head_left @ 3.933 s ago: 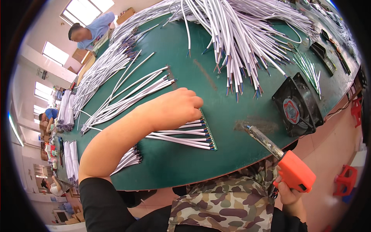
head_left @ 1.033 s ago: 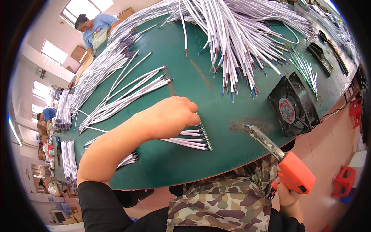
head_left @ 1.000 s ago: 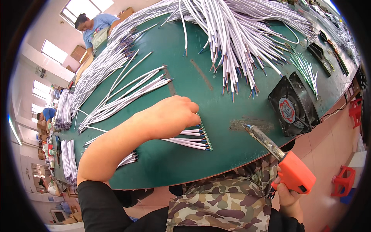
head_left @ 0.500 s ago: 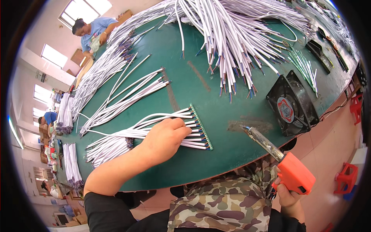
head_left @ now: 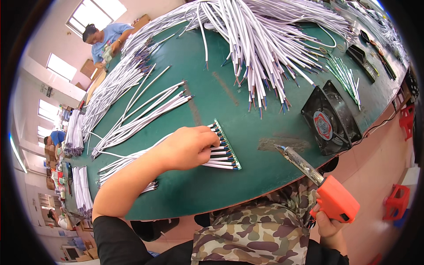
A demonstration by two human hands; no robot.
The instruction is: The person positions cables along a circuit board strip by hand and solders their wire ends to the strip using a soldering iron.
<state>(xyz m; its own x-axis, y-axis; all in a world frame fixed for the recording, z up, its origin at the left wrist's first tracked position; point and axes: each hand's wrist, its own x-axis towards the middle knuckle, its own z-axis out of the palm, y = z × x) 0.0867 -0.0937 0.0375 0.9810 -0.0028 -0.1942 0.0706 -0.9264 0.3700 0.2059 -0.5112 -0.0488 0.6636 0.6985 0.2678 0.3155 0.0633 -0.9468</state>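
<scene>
My left hand (head_left: 192, 148) is closed over several white cables (head_left: 132, 162). Their stripped ends line up along a narrow green circuit board strip (head_left: 229, 145) lying on the table. What exactly the fingertips pinch is hidden under the hand. A soldering gun with a red-orange body (head_left: 338, 201) is in my right hand (head_left: 329, 229), gripped at the handle just off the table's near edge. Its metal tip points up and left, over a dark scorched patch (head_left: 282, 144) on the green table (head_left: 185, 198).
A black fan (head_left: 329, 121) stands at the right edge. Beyond it lie green strips (head_left: 344, 77), a black tray (head_left: 363, 62) and scissors (head_left: 369, 37). A big heap of white cables (head_left: 260, 53) covers the far side; looser cables (head_left: 145, 110) lie left. A co-worker (head_left: 106, 39) sits far left.
My left hand has shifted slightly away from me along the strip, still closed. The soldering gun stays nearly where it was. The far-left co-worker's hands moved a little.
</scene>
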